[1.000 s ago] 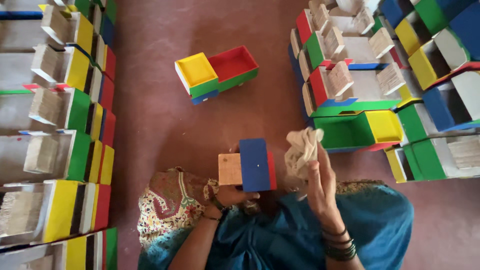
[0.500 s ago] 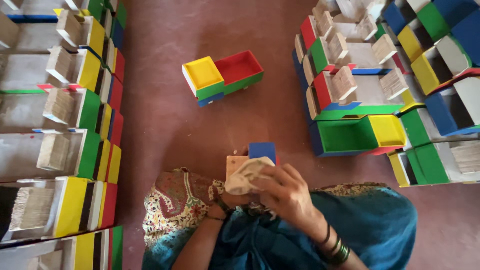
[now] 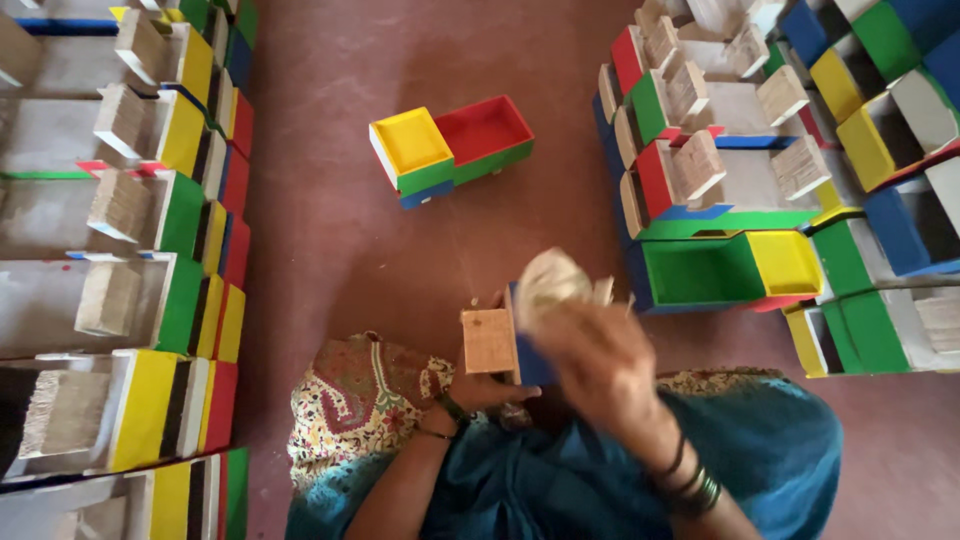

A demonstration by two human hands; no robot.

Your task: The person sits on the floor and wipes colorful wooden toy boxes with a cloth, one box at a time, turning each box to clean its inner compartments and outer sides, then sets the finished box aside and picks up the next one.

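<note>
My left hand (image 3: 480,388) grips a small wooden toy piece (image 3: 492,342) with a bare wood face and a blue side, held over my lap. My right hand (image 3: 590,360) is closed around a crumpled pale cloth (image 3: 547,282) and presses it against the top of the blue part. The hand is blurred. Bangles sit on my right wrist. My lap is covered by blue cloth and a patterned fabric (image 3: 365,400).
A yellow, red and green toy truck (image 3: 450,148) stands alone on the brown floor (image 3: 320,250) ahead. Rows of painted wooden toys line the left (image 3: 150,260) and a stacked pile fills the right (image 3: 760,190).
My right hand has come down from the raised position at the right and now rubs the cloth on the toy piece, which has shifted slightly in my left hand.
</note>
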